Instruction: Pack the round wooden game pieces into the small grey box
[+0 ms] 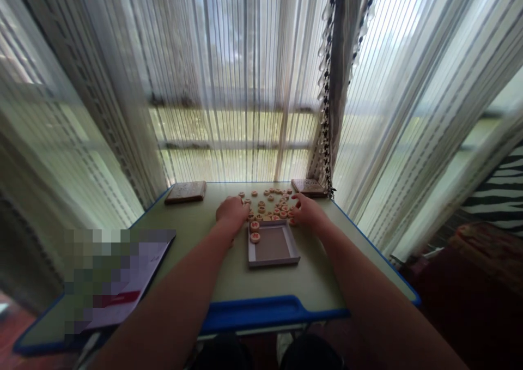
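Many round wooden Chinese chess pieces point(283, 214) with red markings lie scattered on the far half of the table. At the left edge of this scatter is my left hand point(232, 211), its fingers curled down; whatever they hold is hidden. My right hand point(308, 211) reaches in from the right, fingers apart, its tips beside the nearest pieces. Between my forearms sits a shallow open box point(274, 262). Two pieces stand in its left side, an upper chess piece point(254, 226) and a lower chess piece point(255, 238), one below the other.
A flat wooden box point(186, 192) lies at the table's far left corner, another wooden box point(309, 187) at the far right. A booklet point(134, 272), partly blurred out, rests front left. Blue edging point(253, 313) rims the table. Striped curtains point(245, 86) hang behind it.
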Tool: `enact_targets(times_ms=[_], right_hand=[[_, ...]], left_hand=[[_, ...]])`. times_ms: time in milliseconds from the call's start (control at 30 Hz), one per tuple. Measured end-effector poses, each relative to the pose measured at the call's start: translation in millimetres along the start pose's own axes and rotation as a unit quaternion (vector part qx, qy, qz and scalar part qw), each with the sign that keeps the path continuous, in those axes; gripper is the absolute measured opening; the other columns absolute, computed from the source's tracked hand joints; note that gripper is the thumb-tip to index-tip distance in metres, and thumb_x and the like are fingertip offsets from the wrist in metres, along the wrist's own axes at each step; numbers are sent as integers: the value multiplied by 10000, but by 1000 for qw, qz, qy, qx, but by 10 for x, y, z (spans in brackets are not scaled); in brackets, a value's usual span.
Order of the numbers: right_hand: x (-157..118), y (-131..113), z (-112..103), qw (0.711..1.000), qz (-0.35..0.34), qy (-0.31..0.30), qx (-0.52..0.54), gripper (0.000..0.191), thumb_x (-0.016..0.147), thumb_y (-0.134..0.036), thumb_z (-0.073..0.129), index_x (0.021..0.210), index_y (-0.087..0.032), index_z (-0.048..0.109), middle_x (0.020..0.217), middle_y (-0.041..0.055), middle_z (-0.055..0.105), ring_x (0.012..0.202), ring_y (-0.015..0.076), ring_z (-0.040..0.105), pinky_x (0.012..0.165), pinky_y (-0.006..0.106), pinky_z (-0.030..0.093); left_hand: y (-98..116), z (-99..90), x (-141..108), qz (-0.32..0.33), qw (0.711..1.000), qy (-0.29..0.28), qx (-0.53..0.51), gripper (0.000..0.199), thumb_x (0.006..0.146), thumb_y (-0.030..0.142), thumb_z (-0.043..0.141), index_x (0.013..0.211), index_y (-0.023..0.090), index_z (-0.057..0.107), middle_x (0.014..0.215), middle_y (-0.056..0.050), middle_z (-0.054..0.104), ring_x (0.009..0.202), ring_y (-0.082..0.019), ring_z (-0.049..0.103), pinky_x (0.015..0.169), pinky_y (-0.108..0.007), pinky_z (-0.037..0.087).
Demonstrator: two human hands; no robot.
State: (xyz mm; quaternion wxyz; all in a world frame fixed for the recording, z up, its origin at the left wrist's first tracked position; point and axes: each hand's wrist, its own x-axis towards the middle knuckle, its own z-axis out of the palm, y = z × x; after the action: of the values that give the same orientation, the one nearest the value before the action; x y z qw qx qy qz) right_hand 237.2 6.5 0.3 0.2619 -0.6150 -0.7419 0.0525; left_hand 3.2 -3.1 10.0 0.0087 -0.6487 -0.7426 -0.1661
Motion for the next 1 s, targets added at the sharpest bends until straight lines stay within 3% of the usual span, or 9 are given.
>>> enact_targets(times_ms=[167, 467, 867, 1000], right_hand=[[-6, -27, 4, 1000, -1, -18, -1, 349, 720, -211, 511, 1068, -203, 534, 818, 53, 639, 723, 169, 564, 607, 242, 377], [4, -39, 9, 998, -41, -29, -23, 207, 724, -270, 516, 870, -208, 648, 868, 54, 626, 787, 166, 556, 695, 239, 392], [-26, -106, -17, 993, -101, -57, 14, 173, 685, -291, 573, 765, -200, 697, 782, 40, 596, 729, 141, 540, 692, 227, 391], [-28, -96, -16, 994, -93, -47, 12, 203, 687, -290, 569, 816, -188, 688, 808, 46, 603, 718, 138, 532, 678, 225, 387]], left_hand=[[0, 12, 7, -2, 999, -35, 10, 418, 735, 486, 396, 898, 183, 633, 1018, -126, 616, 874, -243, 586, 682, -310, 444], [17, -20, -22, -1, 999, -42, 22, 413, 750, 472, 412, 944, 175, 624, 1039, -130, 608, 894, -229, 583, 723, -290, 441], [75, -92, -70, 19, 1000, -13, 5, 392, 764, 468, 400, 888, 186, 642, 962, -103, 639, 879, -222, 588, 704, -282, 448], [82, -108, -88, 23, 1000, -11, 5, 389, 768, 457, 388, 887, 190, 645, 964, -102, 639, 865, -224, 592, 694, -295, 448]])
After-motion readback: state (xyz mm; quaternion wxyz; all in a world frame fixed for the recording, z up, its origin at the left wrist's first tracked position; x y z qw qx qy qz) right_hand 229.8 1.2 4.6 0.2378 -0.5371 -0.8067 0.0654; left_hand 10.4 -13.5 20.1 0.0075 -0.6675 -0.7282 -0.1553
